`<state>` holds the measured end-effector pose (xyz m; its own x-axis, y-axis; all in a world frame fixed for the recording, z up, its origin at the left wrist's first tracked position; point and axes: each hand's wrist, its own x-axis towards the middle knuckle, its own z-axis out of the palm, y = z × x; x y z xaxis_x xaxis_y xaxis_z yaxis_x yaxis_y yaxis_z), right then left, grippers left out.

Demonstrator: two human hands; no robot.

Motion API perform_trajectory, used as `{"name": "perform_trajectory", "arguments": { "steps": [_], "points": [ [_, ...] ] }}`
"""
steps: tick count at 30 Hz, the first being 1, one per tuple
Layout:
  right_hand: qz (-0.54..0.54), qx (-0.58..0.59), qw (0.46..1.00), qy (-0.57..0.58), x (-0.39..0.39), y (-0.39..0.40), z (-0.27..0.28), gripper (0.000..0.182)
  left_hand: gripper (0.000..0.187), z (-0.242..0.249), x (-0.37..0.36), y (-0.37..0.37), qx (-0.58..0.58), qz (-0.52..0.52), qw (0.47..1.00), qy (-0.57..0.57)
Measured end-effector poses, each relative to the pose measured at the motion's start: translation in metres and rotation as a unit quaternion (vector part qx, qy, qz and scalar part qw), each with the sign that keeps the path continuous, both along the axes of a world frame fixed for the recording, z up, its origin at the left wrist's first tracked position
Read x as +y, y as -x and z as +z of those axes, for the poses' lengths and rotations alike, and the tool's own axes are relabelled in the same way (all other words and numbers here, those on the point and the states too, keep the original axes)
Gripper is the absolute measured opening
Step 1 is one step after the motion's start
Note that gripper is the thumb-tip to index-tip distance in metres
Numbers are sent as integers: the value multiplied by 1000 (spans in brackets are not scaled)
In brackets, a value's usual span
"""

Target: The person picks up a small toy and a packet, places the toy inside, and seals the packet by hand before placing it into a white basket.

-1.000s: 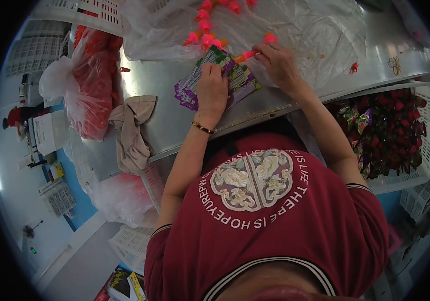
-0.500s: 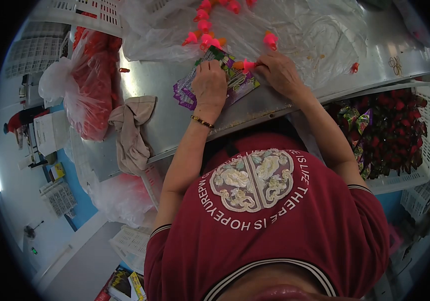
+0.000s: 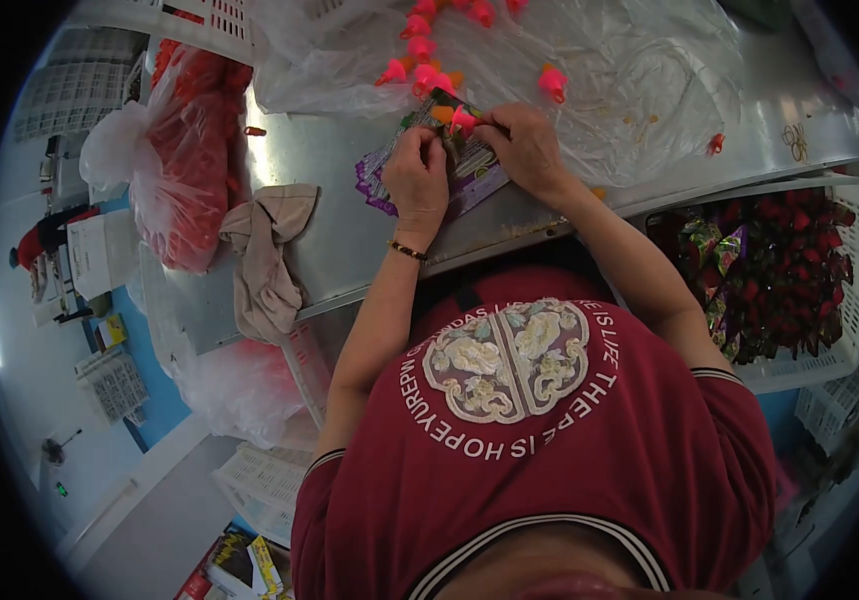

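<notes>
My right hand pinches a small pink-and-orange plastic piece by its pink end, with the orange end pointing left. My left hand is closed, thumb and forefinger together on the edge of the top printed packet, just below that piece. Under my hands several purple-and-green packets lie fanned out on the metal table. Beyond them, more pink-and-orange pieces lie scattered on clear plastic sheeting.
On the left stand a clear bag of red pieces and a crumpled beige cloth. A white crate at right holds dark red pieces and printed packets. Rubber bands lie near the table's right end. A person is in the far left background.
My right hand has brought the pink-and-orange piece left and up, over the packets. My left hand has changed from lying over the packets to pinching the top packet's edge.
</notes>
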<state>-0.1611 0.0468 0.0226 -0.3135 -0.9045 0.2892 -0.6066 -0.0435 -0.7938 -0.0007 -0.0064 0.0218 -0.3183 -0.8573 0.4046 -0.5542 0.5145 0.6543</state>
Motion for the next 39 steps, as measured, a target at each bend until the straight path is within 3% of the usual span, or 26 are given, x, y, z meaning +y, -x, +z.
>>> {"name": "perform_trajectory", "arguments": {
  "steps": [3, 8, 12, 14, 17, 27, 36, 39],
  "points": [
    [-9, 92, 995, 47, 7, 4, -4, 14, 7, 1, -3, -1, 31, 10, 998, -53],
    [-35, -32, 999, -1, 4, -1, 2, 12, 6, 0, -2, 3, 17, -11, 999, -35],
    [-32, -15, 999, 0, -1, -8, -4, 12, 7, -5, -3, 2, 20, -21, 1000, -11],
    [-38, 102, 994, 31, 2, -7, -7, 13, 7, -8, -4, 2, 24, -20, 1000, -2],
    [-28, 157, 987, 8, 9, -2, -7, 11, 7, -9, -4, 3, 18, -22, 1000, 0],
    [-57, 82, 995, 5, 2, -10, -8, 12, 7, -10, -3, 6, -11, -12, 999, 41],
    [-14, 184, 982, 46, 16, 1, -4, 12, 5, -5, -3, 4, 44, -14, 998, -43],
    [11, 231, 967, 104, 15, 5, 5, 11, 4, 1, -5, 4, 44, -24, 999, 9]
  ]
}}
